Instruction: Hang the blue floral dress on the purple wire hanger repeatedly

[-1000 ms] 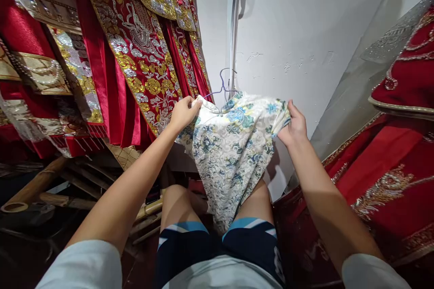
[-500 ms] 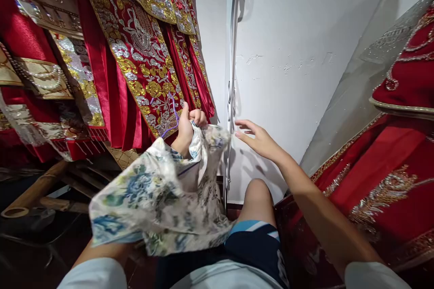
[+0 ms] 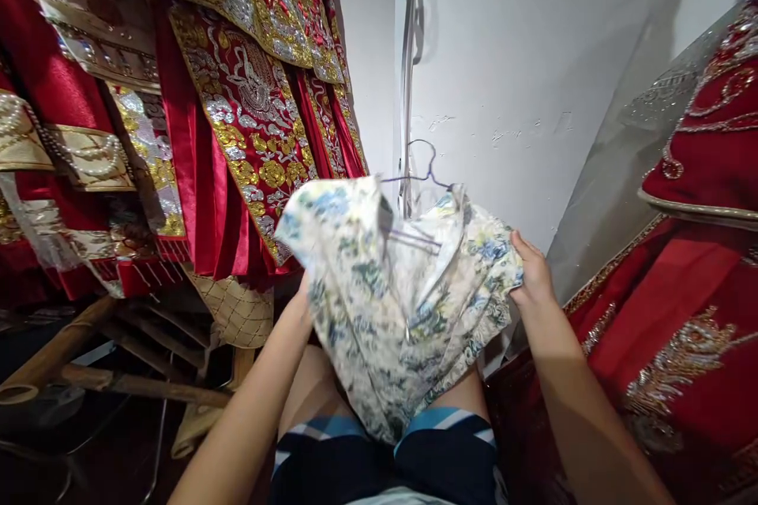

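Observation:
A floral shirt (image 3: 361,276), white with blue, green and yellow print, is spread out in front of my legs. Inside its neck is a thin purple hanger (image 3: 430,173), whose hook stands up above the collar. My right hand (image 3: 533,268) grips the shirt's right sleeve edge, thumb on the near side. On the other side my left hand (image 3: 304,298) is mostly covered by the left sleeve; it holds up that side, but its fingers are hidden behind the cloth.
Red embroidered garments (image 3: 254,87) hang at the left above a bamboo frame (image 3: 142,387). A narrow metal-edged upright (image 3: 407,55) stands against the white wall (image 3: 503,39). At the right hang more red beaded garments (image 3: 692,284), partly under a clear cover.
My right hand has taken hold of the shirt's right side. My left hand has moved from the collar to the left sleeve. The shirt is now opened out, with the hanger across its neck.

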Action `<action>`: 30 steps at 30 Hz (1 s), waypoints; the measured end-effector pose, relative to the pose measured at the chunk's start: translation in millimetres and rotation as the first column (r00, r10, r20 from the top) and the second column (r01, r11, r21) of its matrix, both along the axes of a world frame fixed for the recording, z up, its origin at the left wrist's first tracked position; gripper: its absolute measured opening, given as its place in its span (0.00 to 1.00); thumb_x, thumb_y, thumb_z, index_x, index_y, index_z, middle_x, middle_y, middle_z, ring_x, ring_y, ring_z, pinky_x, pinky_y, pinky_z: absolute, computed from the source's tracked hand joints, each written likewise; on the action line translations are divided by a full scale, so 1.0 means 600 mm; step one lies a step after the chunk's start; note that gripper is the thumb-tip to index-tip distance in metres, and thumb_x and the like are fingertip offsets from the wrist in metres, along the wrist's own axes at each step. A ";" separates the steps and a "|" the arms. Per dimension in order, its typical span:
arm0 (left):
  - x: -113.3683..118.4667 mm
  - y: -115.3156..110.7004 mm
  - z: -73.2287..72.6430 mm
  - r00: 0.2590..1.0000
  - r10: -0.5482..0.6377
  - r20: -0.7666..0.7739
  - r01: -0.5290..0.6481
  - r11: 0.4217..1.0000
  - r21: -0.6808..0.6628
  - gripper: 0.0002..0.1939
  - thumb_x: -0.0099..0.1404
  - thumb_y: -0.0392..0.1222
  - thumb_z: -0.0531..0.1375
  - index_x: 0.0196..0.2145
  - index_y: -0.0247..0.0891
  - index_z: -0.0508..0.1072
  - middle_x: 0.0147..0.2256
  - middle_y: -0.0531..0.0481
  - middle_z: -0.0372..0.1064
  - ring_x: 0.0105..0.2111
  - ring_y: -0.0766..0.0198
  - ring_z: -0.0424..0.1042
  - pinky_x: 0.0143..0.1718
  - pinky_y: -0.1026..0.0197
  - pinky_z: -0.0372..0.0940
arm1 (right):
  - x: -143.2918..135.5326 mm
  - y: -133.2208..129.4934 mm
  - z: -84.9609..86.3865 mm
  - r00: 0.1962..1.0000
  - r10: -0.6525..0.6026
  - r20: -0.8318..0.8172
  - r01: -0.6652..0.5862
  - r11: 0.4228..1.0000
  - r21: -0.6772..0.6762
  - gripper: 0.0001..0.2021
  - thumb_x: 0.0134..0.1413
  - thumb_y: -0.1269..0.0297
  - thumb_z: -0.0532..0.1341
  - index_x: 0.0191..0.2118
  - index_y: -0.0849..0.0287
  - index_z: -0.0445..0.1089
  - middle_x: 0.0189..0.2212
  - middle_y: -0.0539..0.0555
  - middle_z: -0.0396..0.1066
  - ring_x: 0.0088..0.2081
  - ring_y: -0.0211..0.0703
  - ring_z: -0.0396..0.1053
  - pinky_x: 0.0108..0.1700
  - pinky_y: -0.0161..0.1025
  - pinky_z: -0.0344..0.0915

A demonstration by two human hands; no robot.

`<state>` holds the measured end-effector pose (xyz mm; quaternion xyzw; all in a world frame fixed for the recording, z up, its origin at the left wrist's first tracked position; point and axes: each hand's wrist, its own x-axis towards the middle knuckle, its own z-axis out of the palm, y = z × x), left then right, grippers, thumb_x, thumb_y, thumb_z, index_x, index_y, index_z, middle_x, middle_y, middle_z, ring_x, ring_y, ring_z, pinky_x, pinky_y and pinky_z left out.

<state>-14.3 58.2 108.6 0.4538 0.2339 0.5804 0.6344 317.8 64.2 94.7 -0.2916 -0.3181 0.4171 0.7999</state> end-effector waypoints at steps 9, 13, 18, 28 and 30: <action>0.012 -0.033 -0.177 0.918 0.382 -0.103 -0.395 0.903 -0.170 0.29 0.49 0.45 0.73 0.49 0.38 0.74 0.52 0.44 0.74 0.59 0.50 0.66 0.62 0.52 0.58 | -0.050 0.013 0.029 0.996 0.084 0.036 -0.087 0.993 0.077 0.18 0.35 0.54 0.76 0.24 0.60 0.70 0.17 0.47 0.66 0.27 0.44 0.72 0.33 0.40 0.72; 0.023 -0.060 -0.208 0.892 0.444 -0.081 -0.449 0.856 -0.257 0.28 0.49 0.42 0.73 0.49 0.39 0.75 0.52 0.44 0.74 0.57 0.52 0.69 0.60 0.53 0.61 | -0.050 -0.007 0.017 1.000 -0.002 -0.009 0.003 0.998 0.069 0.17 0.35 0.56 0.76 0.25 0.61 0.71 0.19 0.46 0.68 0.23 0.37 0.68 0.28 0.35 0.69; 0.021 -0.078 -0.178 0.916 0.385 -0.111 -0.397 0.908 -0.136 0.27 0.48 0.50 0.72 0.43 0.34 0.76 0.46 0.42 0.76 0.51 0.50 0.73 0.52 0.56 0.66 | -0.027 0.005 0.023 0.978 -0.156 -0.140 0.160 0.987 0.019 0.14 0.40 0.60 0.73 0.26 0.62 0.70 0.21 0.47 0.69 0.21 0.34 0.66 0.25 0.33 0.67; 0.033 -0.127 -0.186 0.898 0.384 -0.215 -0.427 0.879 -0.214 0.32 0.49 0.44 0.73 0.52 0.39 0.72 0.55 0.41 0.70 0.59 0.47 0.65 0.58 0.54 0.63 | -0.064 -0.004 0.034 0.994 0.020 0.110 -0.027 0.997 0.066 0.18 0.40 0.51 0.73 0.26 0.59 0.69 0.21 0.48 0.68 0.34 0.47 0.74 0.38 0.42 0.72; 0.036 -0.142 -0.198 0.921 0.329 -0.208 -0.375 0.894 -0.246 0.36 0.49 0.43 0.73 0.56 0.40 0.70 0.57 0.41 0.68 0.61 0.46 0.63 0.61 0.51 0.60 | -0.061 -0.014 0.023 0.986 -0.015 0.167 0.006 0.999 0.050 0.18 0.41 0.50 0.72 0.28 0.59 0.70 0.24 0.51 0.71 0.37 0.49 0.74 0.41 0.43 0.71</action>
